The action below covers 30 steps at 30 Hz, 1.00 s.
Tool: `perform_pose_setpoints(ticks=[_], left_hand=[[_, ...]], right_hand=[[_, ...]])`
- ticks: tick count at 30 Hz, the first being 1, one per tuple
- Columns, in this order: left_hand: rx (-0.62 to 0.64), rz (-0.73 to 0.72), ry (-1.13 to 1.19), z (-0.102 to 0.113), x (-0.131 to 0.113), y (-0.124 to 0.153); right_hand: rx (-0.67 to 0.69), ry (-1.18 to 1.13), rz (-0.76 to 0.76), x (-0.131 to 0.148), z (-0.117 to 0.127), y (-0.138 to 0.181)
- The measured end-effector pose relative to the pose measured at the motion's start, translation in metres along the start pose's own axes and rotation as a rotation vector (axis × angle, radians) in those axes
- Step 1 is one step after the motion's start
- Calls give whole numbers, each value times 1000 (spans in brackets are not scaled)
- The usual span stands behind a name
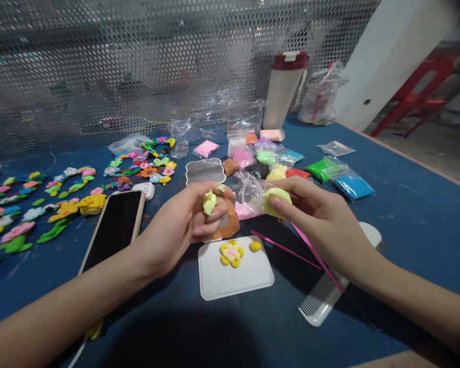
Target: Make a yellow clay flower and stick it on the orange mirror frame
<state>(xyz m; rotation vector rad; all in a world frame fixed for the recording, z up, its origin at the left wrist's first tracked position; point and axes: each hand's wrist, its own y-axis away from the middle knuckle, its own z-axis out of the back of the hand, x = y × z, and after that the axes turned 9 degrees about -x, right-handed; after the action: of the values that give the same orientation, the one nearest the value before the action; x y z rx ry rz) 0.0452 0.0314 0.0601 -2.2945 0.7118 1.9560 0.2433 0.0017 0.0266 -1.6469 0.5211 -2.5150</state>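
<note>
A small torn piece of pale yellow modelling clay [209, 203] is pinched in my left hand [176, 225]. My right hand [322, 209] grips a clear bag with a larger lump of pale yellow clay [276, 201] in it. Below and between the hands lies a white board [233, 281], bearing a yellow clay flower [231, 253] with a pink centre and a yellow clay ball [255, 246]. Beneath my right hand are a pink modelling tool [285, 249] and a white comb [322, 299]. An orange-brown piece [228, 225] shows partly behind my left fingers.
Bags of coloured clay [266, 156] cluster behind my hands, with green [322, 169] and blue [352, 186] ones to the right. A phone [115, 225] and several colourful clay ornaments [67, 181] occupy the left. A tumbler [283, 92] stands by the perforated metal panel [138, 66].
</note>
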Motion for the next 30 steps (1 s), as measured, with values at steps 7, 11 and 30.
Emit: perform_pose_setpoints(ticks=[7, 11, 30], left_hand=[[-18, -67, -180, 5, 5, -3], [-18, 4, -118, 4, 4, -3], [-139, -213, -402, 8, 4, -5]], right_hand=[[-16, -35, -27, -5, 1, -2], [-3, -30, -13, -4, 1, -2], [9, -44, -9, -5, 3, -3]])
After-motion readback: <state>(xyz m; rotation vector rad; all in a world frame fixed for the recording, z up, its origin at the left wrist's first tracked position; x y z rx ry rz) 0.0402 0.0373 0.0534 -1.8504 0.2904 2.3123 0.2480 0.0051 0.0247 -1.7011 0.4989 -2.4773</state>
